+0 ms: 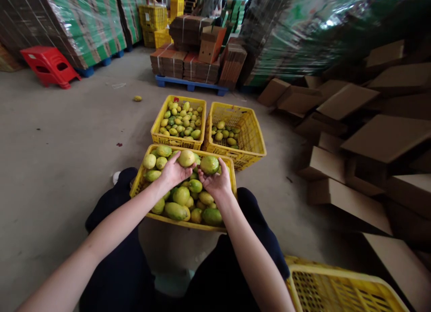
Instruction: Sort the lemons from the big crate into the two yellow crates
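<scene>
My left hand (pixel 174 172) is closed round a pale yellow lemon (pixel 186 158). Beside it, my right hand (pixel 217 182) grips a greener lemon (pixel 209 164). Both hands are palm up, close together, above a yellow plastic crate (pixel 138 182) between my knees. That crate is filled with yellow and green lemons (pixel 182 196) of mixed sizes, some hidden under my hands and forearms.
Beyond stand a crate full of lemons (pixel 153 131) and a partly filled crate (pixel 257 134). Another yellow crate (pixel 336 280) is at lower right. Cardboard boxes (pixel 350 204) pile up on the right. A red stool (pixel 50 63), a loose lemon (pixel 137 98) and a loaded blue pallet (pixel 190 85) lie farther off.
</scene>
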Demonstrator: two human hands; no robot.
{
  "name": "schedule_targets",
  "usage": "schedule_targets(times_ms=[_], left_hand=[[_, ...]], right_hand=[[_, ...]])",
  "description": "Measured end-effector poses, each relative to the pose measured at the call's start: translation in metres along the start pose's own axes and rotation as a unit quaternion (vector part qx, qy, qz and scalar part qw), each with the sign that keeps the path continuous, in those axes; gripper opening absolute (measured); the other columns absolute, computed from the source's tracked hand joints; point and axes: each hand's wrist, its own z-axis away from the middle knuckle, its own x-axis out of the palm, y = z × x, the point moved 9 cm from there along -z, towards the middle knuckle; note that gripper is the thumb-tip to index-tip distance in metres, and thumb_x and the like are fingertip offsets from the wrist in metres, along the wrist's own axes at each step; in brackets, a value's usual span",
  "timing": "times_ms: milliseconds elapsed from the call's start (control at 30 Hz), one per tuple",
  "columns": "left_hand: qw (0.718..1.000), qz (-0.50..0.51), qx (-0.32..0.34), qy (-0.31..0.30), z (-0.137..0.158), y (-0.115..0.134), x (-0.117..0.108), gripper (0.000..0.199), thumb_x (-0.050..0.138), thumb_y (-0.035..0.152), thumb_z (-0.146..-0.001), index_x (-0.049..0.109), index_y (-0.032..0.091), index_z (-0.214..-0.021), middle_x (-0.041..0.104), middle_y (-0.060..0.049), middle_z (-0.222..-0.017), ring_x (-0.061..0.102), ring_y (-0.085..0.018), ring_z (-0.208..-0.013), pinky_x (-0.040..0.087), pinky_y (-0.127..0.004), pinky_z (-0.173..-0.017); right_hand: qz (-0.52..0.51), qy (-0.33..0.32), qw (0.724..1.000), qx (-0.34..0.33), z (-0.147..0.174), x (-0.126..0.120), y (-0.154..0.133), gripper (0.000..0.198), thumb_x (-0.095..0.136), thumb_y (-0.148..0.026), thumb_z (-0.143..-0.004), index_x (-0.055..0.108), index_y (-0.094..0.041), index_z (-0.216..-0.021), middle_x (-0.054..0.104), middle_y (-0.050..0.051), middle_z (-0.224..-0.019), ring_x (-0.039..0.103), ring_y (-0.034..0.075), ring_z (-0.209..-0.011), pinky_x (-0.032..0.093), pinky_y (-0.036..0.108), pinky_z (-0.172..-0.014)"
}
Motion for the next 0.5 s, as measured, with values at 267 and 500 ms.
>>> schedule_targets(times_ms=[267,500], left_hand=[[0.999,-0.017,0.032,-0.009,0.0,0.002,0.005,0.042,0.057,0.041,-0.105,0.062,0.011,-0.134,0.077,-0.018,-0.105,0.076,-0.024,-0.087,0.061,-0.029,-0.063],[0.973,-0.108,0.203,0.022,0.009,0.03,0.005,0.046,0.079,0.009,-0.088,0.06,0.026,-0.127,0.074,-0.002,-0.111,0.074,-0.019,-0.096,0.061,-0.032,-0.091]], right_hand=[[0.019,-0.007,1.0,-0.004,0.001,0.005,0.0,0.032,0.066,-0.054,-0.09,0.068,-0.023,-0.098,0.072,0.005,-0.076,0.065,0.018,-0.062,0.058,0.025,-0.05],[0.123,0.001,0.967,-0.225,0.019,0.007,-0.031,0.039,0.083,-0.038,-0.078,0.057,-0.03,-0.106,0.07,-0.003,-0.097,0.069,0.017,-0.084,0.058,0.023,-0.063]])
